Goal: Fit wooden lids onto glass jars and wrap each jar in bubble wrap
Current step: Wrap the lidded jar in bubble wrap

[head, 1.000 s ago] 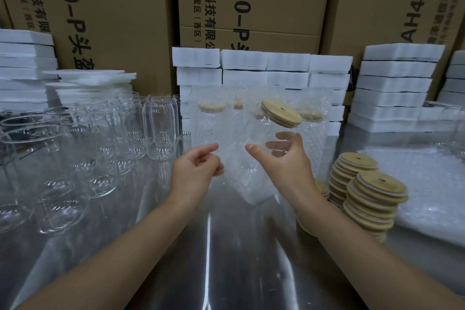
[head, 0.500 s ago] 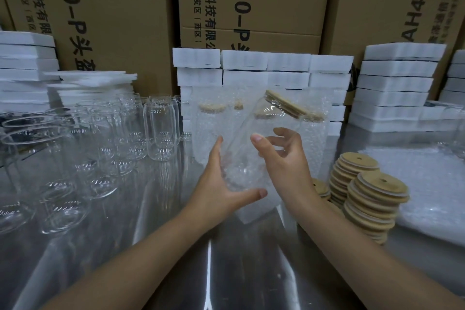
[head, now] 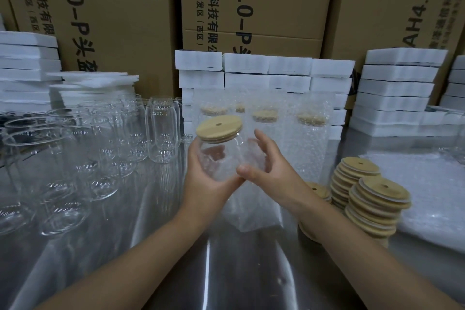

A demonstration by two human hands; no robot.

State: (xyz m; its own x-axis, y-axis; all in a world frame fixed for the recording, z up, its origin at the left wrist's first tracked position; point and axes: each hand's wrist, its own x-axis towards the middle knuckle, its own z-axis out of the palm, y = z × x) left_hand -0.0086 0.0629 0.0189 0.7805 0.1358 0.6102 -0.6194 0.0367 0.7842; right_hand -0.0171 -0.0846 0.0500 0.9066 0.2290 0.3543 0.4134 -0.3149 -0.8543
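A clear glass jar (head: 218, 156) with a round wooden lid (head: 219, 128) fitted on top is held above the steel table. My left hand (head: 201, 184) cups the jar from below and behind, fingers curled round its base. My right hand (head: 266, 166) holds its right side, thumb near the bottom, fingers spread along the glass. A sheet of bubble wrap (head: 251, 211) hangs under the jar between both hands. Behind stand several wrapped, lidded jars (head: 309, 133).
Several bare glass jars (head: 105, 143) crowd the left of the steel table (head: 226, 272). Stacks of wooden lids (head: 372, 204) stand at the right, beside a bubble wrap pile (head: 432, 189). White foam blocks (head: 397, 88) and cardboard boxes (head: 251, 2) line the back.
The jar has swung from leaning right to nearly upright and shifted left. My left hand opened, came under the jar and now cups it; my right hand slid to its right side.
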